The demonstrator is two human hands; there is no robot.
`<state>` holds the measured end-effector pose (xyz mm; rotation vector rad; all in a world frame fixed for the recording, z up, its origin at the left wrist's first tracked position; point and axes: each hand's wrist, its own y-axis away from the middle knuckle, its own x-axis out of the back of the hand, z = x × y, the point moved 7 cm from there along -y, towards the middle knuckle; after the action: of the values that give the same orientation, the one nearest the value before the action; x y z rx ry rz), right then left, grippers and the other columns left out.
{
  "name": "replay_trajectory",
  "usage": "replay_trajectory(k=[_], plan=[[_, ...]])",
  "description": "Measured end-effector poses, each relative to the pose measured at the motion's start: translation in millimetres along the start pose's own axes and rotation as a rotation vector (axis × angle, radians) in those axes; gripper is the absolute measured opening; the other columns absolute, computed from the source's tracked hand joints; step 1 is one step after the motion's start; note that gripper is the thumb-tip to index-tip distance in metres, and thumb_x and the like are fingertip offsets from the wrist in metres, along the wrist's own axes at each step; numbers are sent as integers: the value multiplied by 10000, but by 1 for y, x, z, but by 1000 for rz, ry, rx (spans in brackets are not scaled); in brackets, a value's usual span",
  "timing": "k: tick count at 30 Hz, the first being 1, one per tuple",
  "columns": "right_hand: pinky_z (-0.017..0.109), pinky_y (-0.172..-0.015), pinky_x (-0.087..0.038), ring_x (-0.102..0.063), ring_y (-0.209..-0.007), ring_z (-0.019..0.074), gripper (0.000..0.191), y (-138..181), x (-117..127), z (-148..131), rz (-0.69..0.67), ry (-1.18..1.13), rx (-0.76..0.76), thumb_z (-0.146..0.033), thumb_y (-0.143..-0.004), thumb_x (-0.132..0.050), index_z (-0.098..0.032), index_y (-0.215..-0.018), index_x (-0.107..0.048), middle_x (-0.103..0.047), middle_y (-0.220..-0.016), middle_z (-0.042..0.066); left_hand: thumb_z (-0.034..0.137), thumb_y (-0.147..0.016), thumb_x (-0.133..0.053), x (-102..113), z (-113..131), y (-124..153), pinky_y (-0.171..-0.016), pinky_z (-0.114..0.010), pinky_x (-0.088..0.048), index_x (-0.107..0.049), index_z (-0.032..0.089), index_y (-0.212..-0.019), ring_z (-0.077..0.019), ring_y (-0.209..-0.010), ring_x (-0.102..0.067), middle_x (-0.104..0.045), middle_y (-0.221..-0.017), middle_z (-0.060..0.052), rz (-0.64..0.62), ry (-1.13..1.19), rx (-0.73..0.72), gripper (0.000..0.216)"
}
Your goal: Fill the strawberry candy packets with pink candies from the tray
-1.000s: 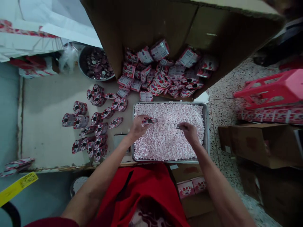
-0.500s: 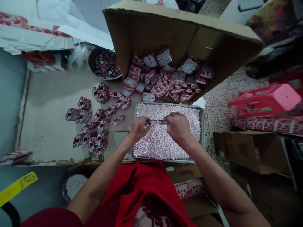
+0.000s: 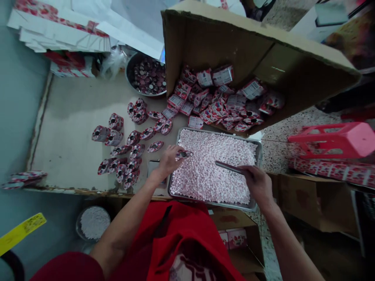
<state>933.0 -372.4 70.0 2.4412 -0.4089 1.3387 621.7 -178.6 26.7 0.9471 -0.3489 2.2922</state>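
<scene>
My left hand point(image 3: 170, 159) is closed around a small red-and-white printed pack point(image 3: 182, 154) with a dark opening, over the left edge of a metal tray point(image 3: 259, 154). Small pale pink-white pellets point(image 3: 202, 168) fill that tray. My right hand point(image 3: 259, 183) grips a long narrow metal tool point(image 3: 228, 167) by one end. Its far tip reaches left, at the pellets near the tray's middle; its exact kind I cannot make out. Several more printed packs point(image 3: 136, 151) stand on the table left of the tray, dark openings upward.
A tilted cardboard box point(image 3: 216, 35) behind the tray holds many printed packs point(image 3: 216, 111). Beside it stands a metal bowl of small round discs point(image 3: 149, 78). A pink stool point(image 3: 331, 138) is at right. A bowl of white pellets point(image 3: 94, 222) sits low at left.
My right hand has moved right and down with the metal tool, away from the pack in my left hand. The whole view has shifted slightly.
</scene>
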Motion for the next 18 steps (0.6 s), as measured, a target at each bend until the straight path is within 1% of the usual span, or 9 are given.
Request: replay_trajectory(k=[2, 4, 6, 7, 9, 11, 13, 16, 18], plan=[[359, -727, -491, -695, -814, 265, 315, 18, -12, 63, -23, -6, -111, -374, -900, -515, -210, -905, -784, -777, -919, 108, 187, -836, -729, 18, -30, 10, -902, -375, -522, -644, 208, -1088, -243, -1012, -653, -712, -1069, -71, 56, 34, 69, 266], [362, -691, -492, -700, -788, 275, 329, 32, -23, 118, -16, 24, -236, -391, -855, -512, -212, -880, -787, -784, -915, 116, 238, -873, -706, 36, -60, 18, -935, -381, -523, -638, 210, -1136, -245, -1050, -661, -709, -1126, -86, 147, 39, 155, 273], [365, -678, -496, -699, -770, 280, 332, 37, -35, 151, 4, 34, -319, -405, -817, -519, -215, -857, -788, -786, -894, 116, 283, -891, -693, 45, -83, 22, -978, -398, -512, -639, 209, -1160, -258, -1096, -656, -707, -1174, -101, 212, 6, 217, 285], [365, -684, -502, -698, -766, 278, 324, 36, -44, 156, 3, 13, -333, -408, -803, -527, -218, -841, -787, -785, -876, 113, 303, -893, -692, 44, -91, 22, -997, -409, -501, -643, 210, -1161, -267, -1113, -651, -710, -1186, -104, 219, -25, 235, 288], [368, -716, -522, -697, -769, 272, 288, 25, -70, 144, -12, -83, -318, -390, -781, -542, -224, -800, -777, -782, -835, 104, 334, -890, -699, 34, -101, 21, -1019, -431, -478, -659, 216, -1149, -287, -1124, -643, -724, -1176, -103, 205, -109, 274, 288], [381, -768, -540, -699, -801, 269, 245, 7, -104, 111, -24, -208, -275, -329, -770, -545, -222, -776, -765, -780, -834, 104, 349, -882, -710, 21, -106, 23, -1031, -456, -450, -674, 216, -1139, -310, -1124, -632, -737, -1157, -104, 190, -203, 316, 291], [392, -836, -544, -701, -868, 263, 231, -11, -140, 73, -24, -294, -232, -237, -750, -535, -215, -788, -762, -782, -883, 108, 346, -889, -703, 14, -107, 29, -1054, -489, -409, -682, 210, -1146, -333, -1140, -613, -741, -1149, -114, 199, -297, 360, 292], [384, -898, -533, -693, -943, 244, 283, -30, -176, 34, -34, -352, -186, -145, -729, -523, -208, -850, -771, -778, -939, 99, 353, -909, -673, 23, -99, 36, -1078, -543, -354, -673, 194, -1192, -377, -1200, -562, -729, -1138, -143, 265, -434, 398, 324], [381, -901, -532, -694, -943, 239, 281, -34, -181, 29, -51, -394, -172, -141, -749, -522, -201, -866, -770, -774, -927, 90, 401, -895, -697, 29, -85, 24, -1082, -551, -352, -637, 188, -1272, -394, -1236, -530, -690, -1204, -170, 310, -475, 363, 437]])
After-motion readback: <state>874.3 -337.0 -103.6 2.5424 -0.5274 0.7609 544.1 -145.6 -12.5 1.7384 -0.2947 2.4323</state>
